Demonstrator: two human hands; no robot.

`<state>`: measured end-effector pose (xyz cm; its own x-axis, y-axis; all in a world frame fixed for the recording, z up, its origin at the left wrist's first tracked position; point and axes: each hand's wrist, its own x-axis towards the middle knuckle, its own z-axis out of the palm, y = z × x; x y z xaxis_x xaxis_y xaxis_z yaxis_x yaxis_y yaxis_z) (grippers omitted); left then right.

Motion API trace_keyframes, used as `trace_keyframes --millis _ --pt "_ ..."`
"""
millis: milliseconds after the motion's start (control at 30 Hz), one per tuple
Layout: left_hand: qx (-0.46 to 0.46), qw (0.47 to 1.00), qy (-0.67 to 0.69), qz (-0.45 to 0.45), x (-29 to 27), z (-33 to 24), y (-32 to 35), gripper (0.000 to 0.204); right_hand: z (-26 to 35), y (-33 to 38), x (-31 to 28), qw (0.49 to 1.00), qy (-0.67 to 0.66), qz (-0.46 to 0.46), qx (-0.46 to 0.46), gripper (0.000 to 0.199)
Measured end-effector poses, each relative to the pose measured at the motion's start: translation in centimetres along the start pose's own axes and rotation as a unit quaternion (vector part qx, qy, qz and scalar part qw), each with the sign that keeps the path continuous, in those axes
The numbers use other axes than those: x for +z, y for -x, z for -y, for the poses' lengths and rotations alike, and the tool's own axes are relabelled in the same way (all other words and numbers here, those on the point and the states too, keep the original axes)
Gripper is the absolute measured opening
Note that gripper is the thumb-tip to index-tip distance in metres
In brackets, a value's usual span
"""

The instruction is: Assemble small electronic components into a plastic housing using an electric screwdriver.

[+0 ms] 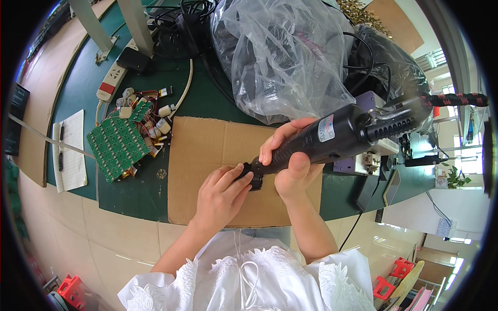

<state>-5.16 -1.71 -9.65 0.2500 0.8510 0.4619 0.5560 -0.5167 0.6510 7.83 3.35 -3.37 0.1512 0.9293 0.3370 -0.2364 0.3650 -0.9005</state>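
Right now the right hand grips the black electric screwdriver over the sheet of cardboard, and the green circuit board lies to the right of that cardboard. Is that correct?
Not quite. The green circuit board lies to the left of the cardboard, as the head view shows. The rest holds: the right hand grips the black electric screwdriver over it.

Green table, cardboard sheet, green circuit board, power strip, notepad, plastic bag

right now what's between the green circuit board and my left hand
In the head view, a strip of dark green tabletop, then bare brown cardboard sheet, lies between the green circuit board and the left hand. Nothing else sits there.
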Motion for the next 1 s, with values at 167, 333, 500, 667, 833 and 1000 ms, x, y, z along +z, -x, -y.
trace_keyframes --millis 167,333,500,667,833,1000 --pt "-0.011 1.0 0.017 -0.009 0.0 -0.2 -0.2 0.026 -0.6 -0.1 -0.8 0.992 -0.122 0.036 -0.027 0.059" --pt "-0.014 1.0 0.019 -0.002 -0.2 -0.1 -0.1 0.025 0.1 -0.5 -1.1 0.989 -0.069 0.124 0.044 0.077" --pt "-0.003 1.0 0.018 0.005 -0.2 -0.2 -0.4 0.027 0.0 -1.6 -1.5 0.973 -0.135 0.17 0.072 0.075" --pt "-0.01 1.0 0.023 -0.001 -0.3 -0.2 -0.4 0.026 -0.7 -1.0 -1.0 0.964 -0.221 0.136 0.055 0.061" --pt "0.0 1.0 0.012 0.006 -0.2 -0.1 -0.2 0.028 -0.4 -0.8 -1.1 0.975 -0.184 0.114 0.053 0.054" --pt "0.001 1.0 0.02 0.012 -0.4 0.0 -0.2 0.027 -1.0 -1.1 -1.6 0.951 -0.238 0.184 0.068 0.058"
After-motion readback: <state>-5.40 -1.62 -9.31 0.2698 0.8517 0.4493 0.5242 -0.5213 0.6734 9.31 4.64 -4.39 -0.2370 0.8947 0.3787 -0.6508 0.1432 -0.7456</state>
